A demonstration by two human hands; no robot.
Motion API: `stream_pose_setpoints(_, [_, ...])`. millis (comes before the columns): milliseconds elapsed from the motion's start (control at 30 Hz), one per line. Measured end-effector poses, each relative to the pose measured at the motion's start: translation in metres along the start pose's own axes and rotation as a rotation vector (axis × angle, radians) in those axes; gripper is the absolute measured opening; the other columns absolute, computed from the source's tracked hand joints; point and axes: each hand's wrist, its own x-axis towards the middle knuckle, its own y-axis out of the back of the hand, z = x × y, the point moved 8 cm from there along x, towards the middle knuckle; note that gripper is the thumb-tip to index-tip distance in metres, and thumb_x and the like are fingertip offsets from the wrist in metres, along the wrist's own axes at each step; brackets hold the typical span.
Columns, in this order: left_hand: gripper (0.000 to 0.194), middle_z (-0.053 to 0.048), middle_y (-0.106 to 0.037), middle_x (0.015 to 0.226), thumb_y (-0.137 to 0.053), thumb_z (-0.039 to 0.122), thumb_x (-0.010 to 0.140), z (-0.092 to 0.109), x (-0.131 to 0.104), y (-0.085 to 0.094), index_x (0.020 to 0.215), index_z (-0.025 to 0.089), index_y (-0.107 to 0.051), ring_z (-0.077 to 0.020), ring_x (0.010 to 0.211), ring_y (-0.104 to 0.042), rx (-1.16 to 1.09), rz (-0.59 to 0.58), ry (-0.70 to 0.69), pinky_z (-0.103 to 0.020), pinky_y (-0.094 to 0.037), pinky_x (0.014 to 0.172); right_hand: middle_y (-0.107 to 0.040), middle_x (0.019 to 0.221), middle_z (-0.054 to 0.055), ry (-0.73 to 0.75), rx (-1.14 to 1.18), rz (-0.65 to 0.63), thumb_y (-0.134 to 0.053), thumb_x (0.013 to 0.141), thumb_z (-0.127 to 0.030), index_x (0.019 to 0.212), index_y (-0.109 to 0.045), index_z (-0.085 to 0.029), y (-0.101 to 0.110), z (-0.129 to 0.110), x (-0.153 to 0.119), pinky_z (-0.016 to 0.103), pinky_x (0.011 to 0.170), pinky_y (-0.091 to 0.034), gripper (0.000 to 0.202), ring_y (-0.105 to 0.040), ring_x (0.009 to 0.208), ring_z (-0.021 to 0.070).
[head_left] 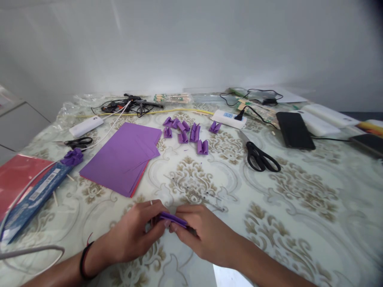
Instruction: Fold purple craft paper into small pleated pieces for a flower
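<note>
Between both hands, just above the patterned tablecloth (191, 181), is a small folded strip of purple paper (174, 218). My left hand (139, 227) pinches its left end, with the thumb in front and the fingers behind. At its right end my right hand (200, 231) is closed on it in the same way, and the two thumb tips nearly meet. Fingers hide part of the paper's underside and ends. Farther back lie several small folded purple paper pieces (194, 132). A stack of purple paper sheets (115, 157), with red showing at its edge, lies to the left.
Black-handled scissors (260, 157) lie right, a second pair (79, 142) left. A white power strip (229, 118), a black phone (295, 130) and tangled black cables (131, 105) are at the back. At left are a blue package (38, 199) and a crumpled purple paper piece (72, 157).
</note>
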Motion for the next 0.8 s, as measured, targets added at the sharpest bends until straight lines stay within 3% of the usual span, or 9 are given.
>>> stream_pose_setpoints(800, [0.018,-0.004,-0.069,0.084,-0.050,0.023,0.105,0.0035,0.0005,0.0013,0.090,0.020,-0.060,-0.0181,0.074,-0.063,0.023,-0.003,-0.001,-0.030,-0.046,0.069,-0.063,0.073,0.002,-0.011,-0.008,-0.017,-0.052,0.106,-0.025,0.076,-0.063,-0.018,0.0000,0.0002,0.0004,0.030,0.064,-0.042,0.033,-0.062,0.067,0.0172])
